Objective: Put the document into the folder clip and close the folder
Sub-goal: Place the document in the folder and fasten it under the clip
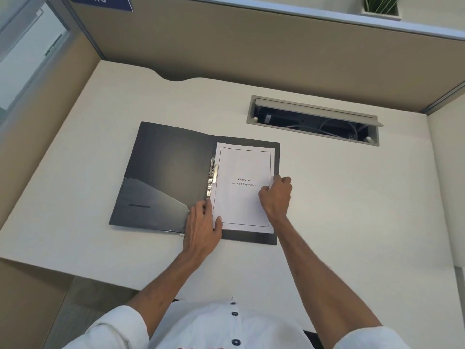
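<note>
A dark grey folder (161, 172) lies open on the desk (352, 197). A white document (241, 205) with a printed title lies on the folder's right half, its left edge against the metal clip (212, 176) at the spine. The clip's lever looks raised. My left hand (202, 227) rests flat at the document's lower left corner, fingertips near the clip's lower end. My right hand (276, 195) pinches the document's right edge, fingers curled over the paper.
An open cable tray (314, 122) with wires is sunk into the desk behind the folder. Beige partition walls (251, 46) enclose the back and sides. A curved notch (176, 78) cuts the desk's far edge. A potted plant (381, 6) stands on the partition ledge.
</note>
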Demonstrator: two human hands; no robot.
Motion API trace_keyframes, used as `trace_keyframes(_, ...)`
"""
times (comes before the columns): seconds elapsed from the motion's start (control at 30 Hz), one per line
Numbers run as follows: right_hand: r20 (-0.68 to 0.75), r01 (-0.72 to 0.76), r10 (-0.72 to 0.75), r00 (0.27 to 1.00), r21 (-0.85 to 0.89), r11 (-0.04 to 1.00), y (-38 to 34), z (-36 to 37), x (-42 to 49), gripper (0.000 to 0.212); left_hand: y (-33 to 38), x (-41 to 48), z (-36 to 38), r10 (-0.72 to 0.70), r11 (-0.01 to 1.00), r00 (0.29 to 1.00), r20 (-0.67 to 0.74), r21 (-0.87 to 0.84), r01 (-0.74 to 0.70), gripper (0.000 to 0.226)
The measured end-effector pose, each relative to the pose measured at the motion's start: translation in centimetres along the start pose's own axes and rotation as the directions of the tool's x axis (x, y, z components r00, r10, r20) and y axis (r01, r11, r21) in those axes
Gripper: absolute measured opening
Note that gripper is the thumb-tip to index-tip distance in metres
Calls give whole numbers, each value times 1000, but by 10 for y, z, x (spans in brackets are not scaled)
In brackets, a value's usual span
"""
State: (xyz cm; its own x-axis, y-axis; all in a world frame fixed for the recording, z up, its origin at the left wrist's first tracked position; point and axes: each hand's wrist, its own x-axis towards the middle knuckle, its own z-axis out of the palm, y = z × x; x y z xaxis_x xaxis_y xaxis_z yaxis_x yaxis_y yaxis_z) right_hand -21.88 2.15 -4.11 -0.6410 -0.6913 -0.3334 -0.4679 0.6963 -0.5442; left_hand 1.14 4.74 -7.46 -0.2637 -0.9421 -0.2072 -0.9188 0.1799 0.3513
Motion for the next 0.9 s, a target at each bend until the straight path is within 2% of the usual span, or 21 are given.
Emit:
trace_keyframes(0.13, -9, 19, -19, 1000, -10, 1000, 3, -5, 1, 40, -3, 3, -3, -29, 999, 997, -74, -46, 26, 60)
trace_keyframes(0.23, -48, 131, -133, 990, -49, 990, 5, -10, 2, 49, -7, 13, -11, -87, 995, 985, -152, -60, 79, 67)
trace_keyframes(0.33, 93, 354, -344, 934, -113, 929, 1, -12, 2, 63, -11, 27, -21, -105, 994, 975, -197, -42, 98, 69)
trace_keyframes(0.43, 276, 524, -464, 842, -210, 825, -11, -9, 1, 69, -11, 45, -30, -62, 998, 976, -209, -16, 60, 63)
trace_keyframes(0.57, 393, 581, -467, 792, -252, 774, -27, -1, -1, 70, -7, 74, -43, 29, 999, 987, -158, -16, -32, 57)
trace_keyframes(0.9, 449, 554, -401, 798, -285, 783, -32, 3, 2, 72, 2, 125, -64, 158, 987, 987, -9, -32, -158, 68)
